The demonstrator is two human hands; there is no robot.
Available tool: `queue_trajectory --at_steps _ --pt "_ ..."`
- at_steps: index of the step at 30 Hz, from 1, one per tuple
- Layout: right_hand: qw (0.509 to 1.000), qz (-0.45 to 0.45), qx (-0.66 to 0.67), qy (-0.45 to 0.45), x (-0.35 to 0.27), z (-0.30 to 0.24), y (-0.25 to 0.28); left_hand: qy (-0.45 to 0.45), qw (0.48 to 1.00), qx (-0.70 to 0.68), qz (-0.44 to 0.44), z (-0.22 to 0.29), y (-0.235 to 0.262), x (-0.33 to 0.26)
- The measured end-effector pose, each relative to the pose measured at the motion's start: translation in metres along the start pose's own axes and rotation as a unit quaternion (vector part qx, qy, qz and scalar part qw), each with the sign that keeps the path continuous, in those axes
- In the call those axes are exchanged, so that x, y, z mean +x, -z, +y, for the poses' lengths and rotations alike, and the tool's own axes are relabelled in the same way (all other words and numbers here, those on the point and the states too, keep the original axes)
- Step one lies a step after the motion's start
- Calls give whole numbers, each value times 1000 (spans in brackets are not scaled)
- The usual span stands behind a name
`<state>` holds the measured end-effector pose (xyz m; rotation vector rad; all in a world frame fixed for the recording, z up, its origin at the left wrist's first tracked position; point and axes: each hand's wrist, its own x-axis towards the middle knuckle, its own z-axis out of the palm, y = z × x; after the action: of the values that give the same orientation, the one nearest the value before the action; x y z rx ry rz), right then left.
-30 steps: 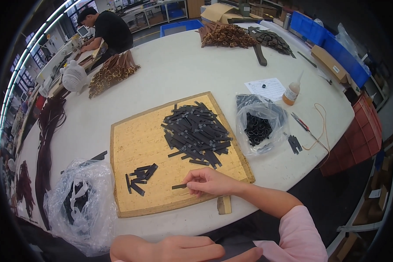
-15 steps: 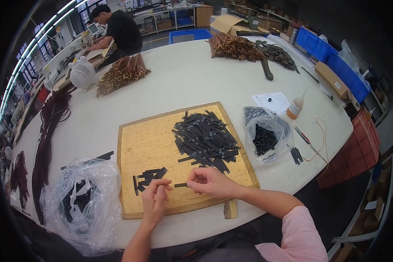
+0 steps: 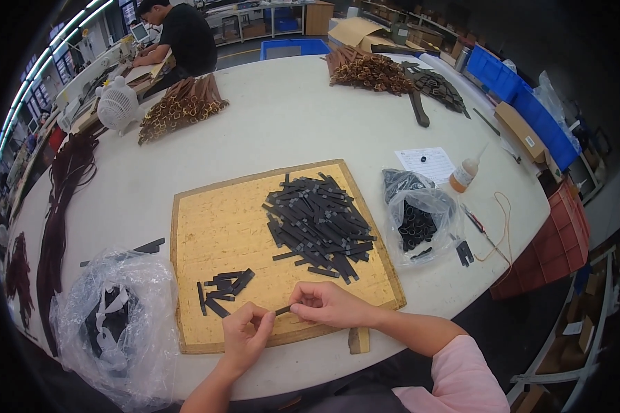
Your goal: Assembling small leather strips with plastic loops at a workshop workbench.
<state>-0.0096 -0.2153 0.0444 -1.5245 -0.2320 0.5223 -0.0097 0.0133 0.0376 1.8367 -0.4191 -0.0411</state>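
Over the near edge of the square yellow cork board (image 3: pixel 213 227), the left hand (image 3: pixel 244 337) and right hand (image 3: pixel 327 304) seem to pinch 1 short flat black strip (image 3: pixel 282 311) between closed fingertips, beside a small strip cluster (image 3: pixel 222 286).

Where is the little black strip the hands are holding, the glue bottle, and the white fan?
black strip (image 3: pixel 282 311), head view, its middle between both hands.
glue bottle (image 3: pixel 463 175), head view, its body.
white fan (image 3: pixel 118 105), head view, its round grille.
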Motion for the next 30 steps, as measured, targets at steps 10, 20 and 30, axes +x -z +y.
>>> queue_trajectory --at_steps 10,20,30 --pt "998 39 -56 5 -10 -8 5 44 996 -41 -58 -5 -18 18" --pt "997 10 -73 34 -8 -1 0 -9 999 5 -40 -1 -7 5" --pt "995 -25 -94 14 -8 0 1 -7 997 -13 -69 -7 -8 -2"
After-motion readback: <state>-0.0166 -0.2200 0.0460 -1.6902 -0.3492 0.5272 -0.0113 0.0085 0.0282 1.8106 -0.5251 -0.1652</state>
